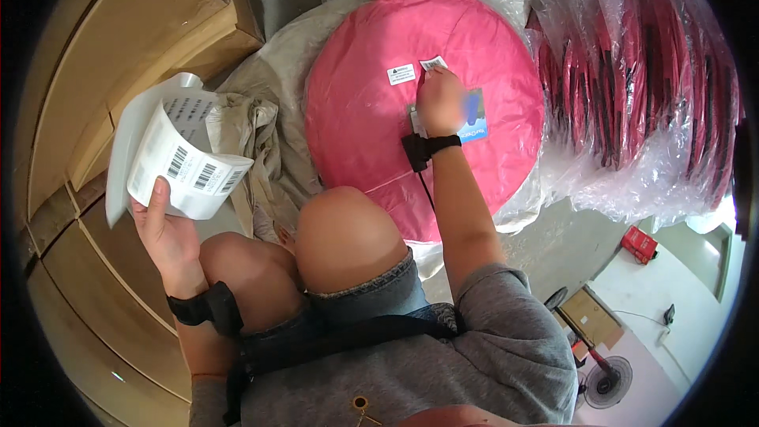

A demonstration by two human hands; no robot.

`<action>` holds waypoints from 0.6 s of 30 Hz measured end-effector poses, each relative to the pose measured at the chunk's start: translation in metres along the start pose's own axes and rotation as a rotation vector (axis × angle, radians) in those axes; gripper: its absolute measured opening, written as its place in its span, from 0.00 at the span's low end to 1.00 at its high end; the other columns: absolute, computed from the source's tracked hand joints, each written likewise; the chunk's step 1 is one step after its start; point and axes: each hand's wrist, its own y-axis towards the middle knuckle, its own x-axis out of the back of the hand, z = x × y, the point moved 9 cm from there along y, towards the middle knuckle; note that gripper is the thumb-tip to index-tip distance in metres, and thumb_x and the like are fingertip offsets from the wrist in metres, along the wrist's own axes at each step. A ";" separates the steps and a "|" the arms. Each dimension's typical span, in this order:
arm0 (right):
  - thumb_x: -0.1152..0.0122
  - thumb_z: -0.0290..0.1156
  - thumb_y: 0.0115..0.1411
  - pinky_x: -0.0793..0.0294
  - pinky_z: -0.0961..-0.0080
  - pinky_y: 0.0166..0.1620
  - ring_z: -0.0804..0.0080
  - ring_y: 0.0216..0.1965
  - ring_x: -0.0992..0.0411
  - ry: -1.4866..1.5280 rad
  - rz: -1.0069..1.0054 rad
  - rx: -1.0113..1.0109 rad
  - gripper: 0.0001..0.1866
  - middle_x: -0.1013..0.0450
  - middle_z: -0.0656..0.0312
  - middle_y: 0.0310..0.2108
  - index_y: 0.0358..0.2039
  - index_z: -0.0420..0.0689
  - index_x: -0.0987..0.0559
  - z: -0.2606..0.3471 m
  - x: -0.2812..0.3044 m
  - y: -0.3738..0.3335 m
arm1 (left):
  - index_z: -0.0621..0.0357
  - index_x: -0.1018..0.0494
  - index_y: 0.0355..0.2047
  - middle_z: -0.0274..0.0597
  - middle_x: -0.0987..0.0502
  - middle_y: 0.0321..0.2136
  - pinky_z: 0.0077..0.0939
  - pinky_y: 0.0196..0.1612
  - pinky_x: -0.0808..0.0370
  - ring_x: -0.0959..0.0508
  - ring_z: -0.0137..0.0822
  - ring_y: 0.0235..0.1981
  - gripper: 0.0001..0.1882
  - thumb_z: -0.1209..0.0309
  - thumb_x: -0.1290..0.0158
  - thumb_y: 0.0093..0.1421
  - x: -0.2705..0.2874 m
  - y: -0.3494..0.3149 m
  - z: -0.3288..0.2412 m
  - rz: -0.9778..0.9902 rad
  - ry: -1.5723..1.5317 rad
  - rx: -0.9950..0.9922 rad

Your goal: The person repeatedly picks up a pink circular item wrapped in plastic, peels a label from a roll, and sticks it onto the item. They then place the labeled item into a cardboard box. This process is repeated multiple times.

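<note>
My left hand [168, 229] grips a loosely curled strip of white barcode labels [190, 170], thumb on its front face. In front of me lies a large round, flat pink fabric bundle [356, 111] in clear plastic wrap. My right hand [441, 103] is over its middle, with closed fingertips on the lower edge of a small white barcode label [432, 63]. Left of that label sits a white warning sticker [401, 74]. A blue printed card [475, 115] shows partly from under my right hand, which hides the rest.
Large cardboard boxes [103, 71] stand along the left. Several plastic-wrapped pink bundles [632, 87] are stacked on the right. Crumpled pale sheeting [273, 71] lies around the round bundle. At the lower right are a red box [639, 245] and a fan [607, 382].
</note>
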 end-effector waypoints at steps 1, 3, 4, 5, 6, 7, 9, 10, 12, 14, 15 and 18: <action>0.45 0.23 0.50 0.30 0.68 0.39 0.57 0.35 0.30 0.001 0.000 0.004 0.04 0.29 0.53 0.32 0.27 0.37 0.26 0.001 0.000 0.001 | 0.61 0.35 0.45 0.41 0.29 0.42 0.29 0.50 0.36 0.30 0.32 0.43 0.17 0.76 0.49 0.53 0.000 0.001 0.000 -0.008 0.007 -0.001; 0.45 0.23 0.50 0.30 0.69 0.39 0.57 0.34 0.30 0.003 0.000 0.014 0.04 0.29 0.52 0.31 0.26 0.37 0.26 0.002 0.001 0.002 | 0.61 0.36 0.45 0.41 0.29 0.42 0.30 0.50 0.37 0.30 0.33 0.43 0.18 0.75 0.49 0.53 -0.001 0.003 0.000 0.005 0.024 -0.012; 0.45 0.23 0.50 0.30 0.69 0.38 0.57 0.34 0.30 0.005 0.003 0.020 0.04 0.29 0.52 0.31 0.26 0.37 0.26 0.003 0.001 0.002 | 0.61 0.36 0.45 0.41 0.29 0.42 0.30 0.50 0.37 0.30 0.33 0.44 0.18 0.75 0.49 0.53 -0.001 0.003 0.001 0.012 0.031 -0.017; 0.45 0.23 0.50 0.30 0.69 0.38 0.57 0.34 0.30 0.007 0.005 0.027 0.03 0.29 0.52 0.31 0.26 0.37 0.26 0.005 0.002 0.003 | 0.61 0.36 0.45 0.41 0.30 0.42 0.30 0.50 0.37 0.30 0.33 0.44 0.18 0.75 0.49 0.53 -0.002 0.004 0.001 0.011 0.022 -0.014; 0.45 0.22 0.50 0.30 0.69 0.38 0.57 0.34 0.30 0.009 0.008 0.032 0.03 0.29 0.52 0.31 0.26 0.37 0.26 0.005 0.002 0.001 | 0.61 0.36 0.45 0.42 0.30 0.43 0.31 0.50 0.37 0.30 0.34 0.44 0.18 0.75 0.49 0.53 -0.003 0.004 0.002 0.010 0.015 -0.009; 0.45 0.22 0.50 0.30 0.69 0.38 0.57 0.34 0.30 0.012 0.010 0.036 0.03 0.29 0.52 0.31 0.27 0.37 0.26 0.005 0.001 0.000 | 0.61 0.36 0.45 0.42 0.30 0.43 0.31 0.50 0.37 0.31 0.34 0.45 0.18 0.75 0.50 0.53 -0.004 0.004 0.002 0.009 0.008 -0.005; 0.44 0.22 0.50 0.30 0.69 0.38 0.57 0.34 0.30 0.020 0.014 0.046 0.04 0.29 0.52 0.31 0.27 0.37 0.26 0.003 -0.001 -0.004 | 0.61 0.36 0.45 0.42 0.31 0.44 0.32 0.51 0.37 0.31 0.34 0.45 0.18 0.75 0.50 0.54 -0.006 0.004 0.002 0.016 0.000 0.013; 0.44 0.22 0.50 0.30 0.70 0.38 0.57 0.34 0.30 0.018 0.012 0.044 0.03 0.29 0.52 0.31 0.27 0.37 0.26 0.002 -0.002 -0.005 | 0.61 0.36 0.45 0.43 0.31 0.44 0.32 0.51 0.37 0.31 0.34 0.45 0.18 0.75 0.50 0.54 -0.007 0.003 0.003 0.020 -0.005 0.020; 0.45 0.22 0.50 0.30 0.70 0.38 0.57 0.34 0.30 0.014 0.010 0.041 0.03 0.29 0.52 0.31 0.27 0.37 0.26 0.001 -0.004 -0.007 | 0.62 0.36 0.45 0.43 0.31 0.44 0.32 0.51 0.37 0.31 0.34 0.45 0.17 0.75 0.50 0.54 -0.008 0.003 0.003 0.017 -0.007 0.011; 0.44 0.23 0.49 0.29 0.70 0.38 0.57 0.34 0.30 0.003 -0.002 0.034 0.04 0.29 0.53 0.31 0.26 0.38 0.25 -0.001 -0.005 -0.008 | 0.62 0.36 0.45 0.43 0.31 0.44 0.32 0.51 0.37 0.31 0.34 0.45 0.17 0.74 0.50 0.54 -0.007 0.003 0.003 0.013 -0.007 0.005; 0.44 0.23 0.48 0.29 0.70 0.37 0.58 0.34 0.30 -0.002 -0.008 0.029 0.04 0.29 0.54 0.31 0.26 0.38 0.25 -0.002 -0.006 -0.009 | 0.62 0.36 0.45 0.43 0.31 0.44 0.32 0.51 0.37 0.31 0.34 0.45 0.17 0.74 0.50 0.54 -0.006 0.002 0.002 0.010 -0.003 0.004; 0.43 0.23 0.48 0.30 0.70 0.38 0.58 0.34 0.30 -0.017 0.009 0.040 0.04 0.29 0.52 0.31 0.26 0.37 0.25 -0.002 -0.008 -0.010 | 0.61 0.36 0.45 0.43 0.31 0.44 0.32 0.51 0.38 0.32 0.34 0.46 0.17 0.74 0.50 0.54 -0.006 0.002 0.000 0.014 -0.004 -0.003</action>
